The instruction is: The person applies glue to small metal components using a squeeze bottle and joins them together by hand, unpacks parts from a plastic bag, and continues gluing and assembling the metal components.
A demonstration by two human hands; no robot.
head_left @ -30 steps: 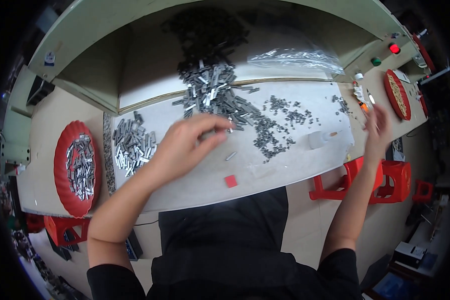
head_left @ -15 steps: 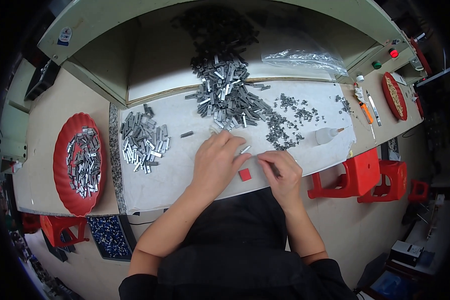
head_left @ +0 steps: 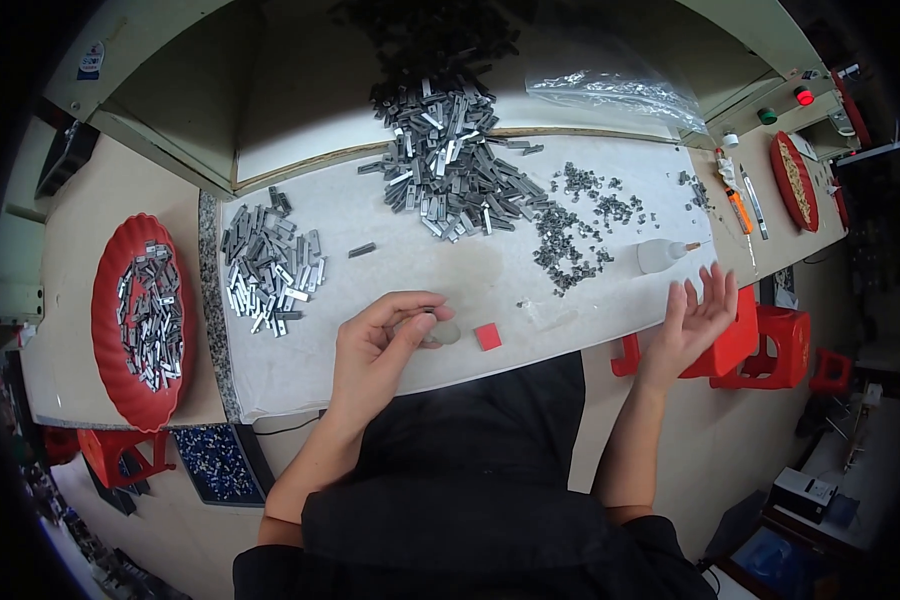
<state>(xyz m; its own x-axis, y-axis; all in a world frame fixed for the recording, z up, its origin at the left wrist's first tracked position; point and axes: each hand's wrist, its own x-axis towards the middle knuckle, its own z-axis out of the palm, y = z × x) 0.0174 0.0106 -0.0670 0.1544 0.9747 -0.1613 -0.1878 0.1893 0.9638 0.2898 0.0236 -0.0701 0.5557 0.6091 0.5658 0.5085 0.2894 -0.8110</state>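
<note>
My left hand [head_left: 380, 345] is over the near part of the white work sheet [head_left: 350, 360], thumb and fingers pinched together. A grey-green rounded piece [head_left: 446, 332] shows at its fingertips; whether it is held or worn on a finger I cannot make out. Just right of that hand lies a small red square block [head_left: 487, 336]. My right hand [head_left: 698, 315] is raised past the sheet's right edge, fingers spread and palm bare. Nearest to it is a white squeeze bottle [head_left: 658, 257] with a thin needle tip, lying on its side.
A heap of grey metal strips [head_left: 450, 165] spills from the shelf; another pile [head_left: 270, 265] lies left. Tiny dark clips [head_left: 570, 240] are scattered right of centre. A red scalloped tray [head_left: 110, 330] holds more strips. An orange-handled tool [head_left: 738, 212] and red stools [head_left: 775, 355] are at right.
My hands have parted: the left drew back toward me and left, the right swung far right and spread its fingers. The whole view has shifted slightly.
</note>
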